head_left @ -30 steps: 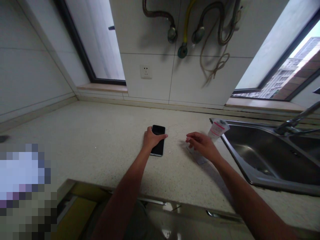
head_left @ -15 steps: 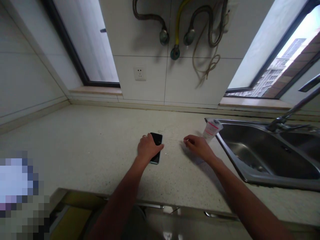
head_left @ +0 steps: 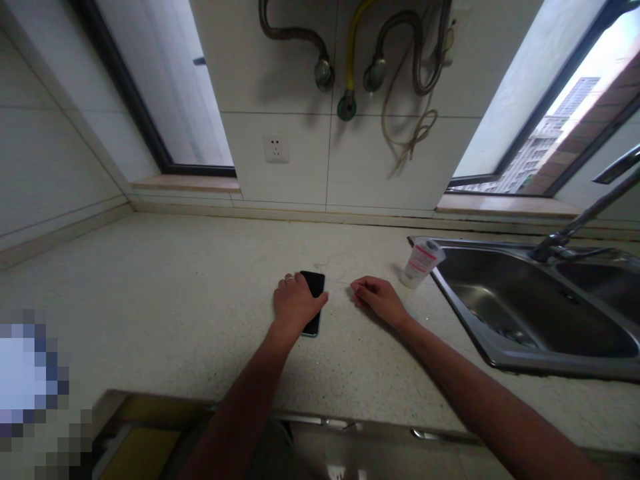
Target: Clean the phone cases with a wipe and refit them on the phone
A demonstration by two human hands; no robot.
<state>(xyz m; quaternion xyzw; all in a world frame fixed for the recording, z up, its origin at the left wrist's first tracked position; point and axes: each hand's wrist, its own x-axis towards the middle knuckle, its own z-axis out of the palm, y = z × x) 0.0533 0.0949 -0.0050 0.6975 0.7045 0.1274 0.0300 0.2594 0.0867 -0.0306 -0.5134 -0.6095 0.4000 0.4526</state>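
Observation:
A black smartphone (head_left: 313,325) lies flat on the pale speckled countertop (head_left: 210,313). Over its left side rests my left hand (head_left: 295,303), fingers at the far left edge and thumb across to the right edge, gripping it. To the right of the phone, my right hand (head_left: 379,298) is low over the counter with thumb and fingertips pinched together. Whatever the pinch may hold is too small to make out. Just beyond that hand stands a clear plastic cup (head_left: 421,263) with red print, close to the sink's left corner.
A steel double sink (head_left: 487,353) with a faucet (head_left: 555,243) takes up the right side. Pipes, a yellow hose (head_left: 350,73) and a socket (head_left: 276,149) are on the tiled wall (head_left: 295,180). An open yellowish drawer or cabinet (head_left: 145,453) is below the counter's front edge.
My right hand has moved left, away from the cup and nearer the phone, its fingers still pinched. My left hand stays on the phone. The view has shifted slightly.

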